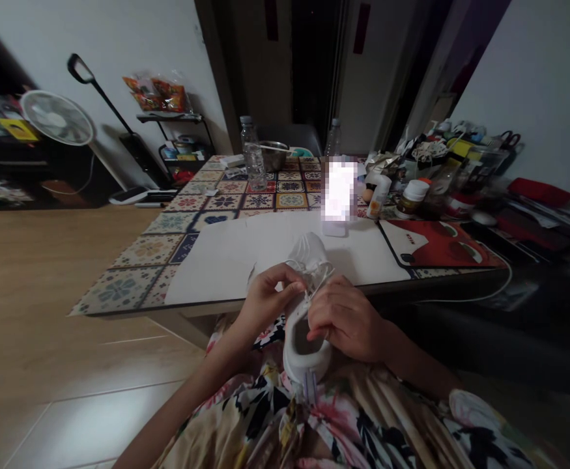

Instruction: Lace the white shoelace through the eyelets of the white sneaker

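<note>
A white sneaker (305, 355) rests on my lap, its opening facing up and its toe pointing toward the table. A white shoelace (316, 277) runs through the eyelets and up across the shoe's front. My left hand (268, 301) pinches the lace near the tongue. My right hand (344, 319) lies over the top of the shoe, its fingers gathered on the lace. Both hands hide part of the eyelets.
A table with a patterned tile top (167, 260) stands ahead, holding a white paper sheet (245, 257), a red mat (441, 242), plastic bottles (253, 153), a steel bowl (273, 155), and a blurred bright screen (339, 191). Jars (412, 198) crowd the right.
</note>
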The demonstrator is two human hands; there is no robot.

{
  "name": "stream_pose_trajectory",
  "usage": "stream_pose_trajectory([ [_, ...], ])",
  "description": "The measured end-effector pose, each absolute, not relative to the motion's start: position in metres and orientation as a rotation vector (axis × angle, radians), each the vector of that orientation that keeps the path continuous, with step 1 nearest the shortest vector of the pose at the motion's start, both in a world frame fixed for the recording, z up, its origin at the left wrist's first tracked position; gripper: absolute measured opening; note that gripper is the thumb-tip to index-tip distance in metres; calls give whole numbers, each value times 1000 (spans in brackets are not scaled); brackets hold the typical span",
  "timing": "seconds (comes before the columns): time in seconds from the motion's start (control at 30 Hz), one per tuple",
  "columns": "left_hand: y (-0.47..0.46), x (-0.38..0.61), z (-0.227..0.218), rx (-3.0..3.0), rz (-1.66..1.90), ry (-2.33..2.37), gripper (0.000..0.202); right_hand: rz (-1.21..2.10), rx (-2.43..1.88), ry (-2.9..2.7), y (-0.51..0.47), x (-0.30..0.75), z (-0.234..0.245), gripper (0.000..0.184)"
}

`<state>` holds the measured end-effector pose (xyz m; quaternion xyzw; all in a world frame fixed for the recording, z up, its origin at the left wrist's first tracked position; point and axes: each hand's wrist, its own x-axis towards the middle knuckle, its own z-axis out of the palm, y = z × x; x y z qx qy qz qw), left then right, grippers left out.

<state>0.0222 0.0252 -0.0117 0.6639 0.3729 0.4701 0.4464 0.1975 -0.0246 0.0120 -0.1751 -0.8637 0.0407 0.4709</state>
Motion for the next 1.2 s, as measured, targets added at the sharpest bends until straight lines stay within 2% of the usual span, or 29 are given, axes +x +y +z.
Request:
stream_pose_trajectory([
  [0.3, 29, 12, -15, 1799, 1101, 820, 18, 40, -508, -2239, -23, 207, 16, 22],
  [0.43, 23, 5, -16, 1775, 1187, 759, 20, 60, -797, -2322, -21, 216, 20, 37],
  [0.67, 7, -5, 0, 2016, 909, 600, 23, 271, -979, -2328, -22, 215, 21, 16],
  [0.8, 5, -5, 4, 2081, 878, 624, 21, 325, -1042, -2312, -22, 214, 21, 17],
  [0.9, 6, -4, 2, 2079, 883, 628, 19, 326, -988, -2344, -19, 214, 20, 18],
  [1.07, 7, -4, -3, 2058, 907, 607, 15, 391, -891, -2294, -18, 214, 18, 30],
  [1.13, 7, -3, -3, 2051, 915, 603, 14, 500, -801, -2239, -26, 216, 22, 34],
  [1.2, 7, -3, -2, 2038, 931, 593, 13, 693, -530, -2210, -37, 219, 30, 35],
])
